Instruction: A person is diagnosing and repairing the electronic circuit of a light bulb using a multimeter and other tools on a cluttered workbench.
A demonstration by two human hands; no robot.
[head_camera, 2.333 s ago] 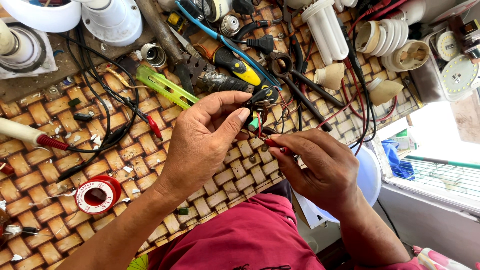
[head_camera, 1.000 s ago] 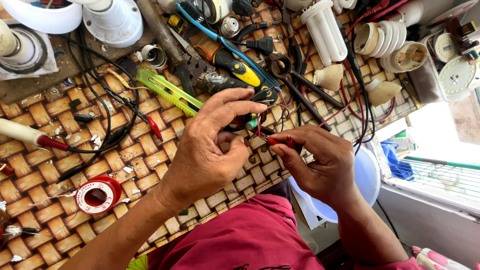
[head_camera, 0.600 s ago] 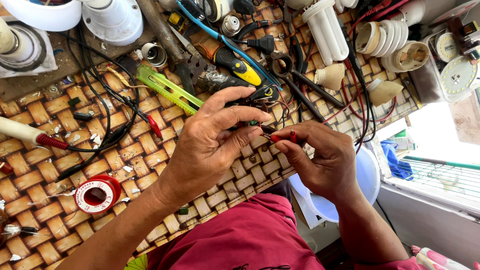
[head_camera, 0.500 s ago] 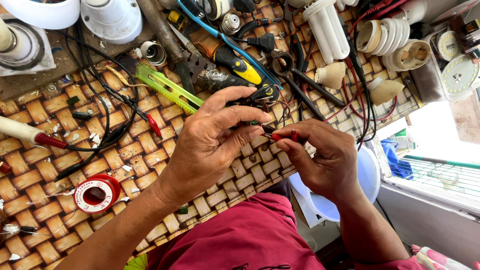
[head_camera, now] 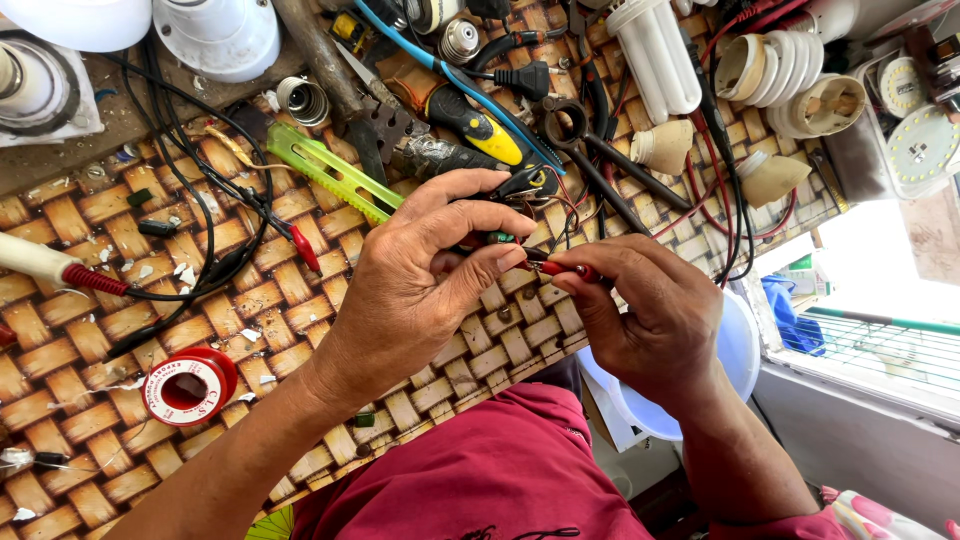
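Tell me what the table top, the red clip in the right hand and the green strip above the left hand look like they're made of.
Table top: woven cane or bamboo strips, matte tan, going by the basket-weave pattern. Red clip pinched by the right hand: probably a soft plastic sleeve; whatever it covers is hidden. Green strip above the left hand: translucent glossy plastic, seemingly.

Repair workshop — woven bench, solder spool, pliers, dismantled bulbs.

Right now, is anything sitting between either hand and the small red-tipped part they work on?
Nothing visible does. The left hand and right hand both pinch the red-tipped part directly, above the woven table.
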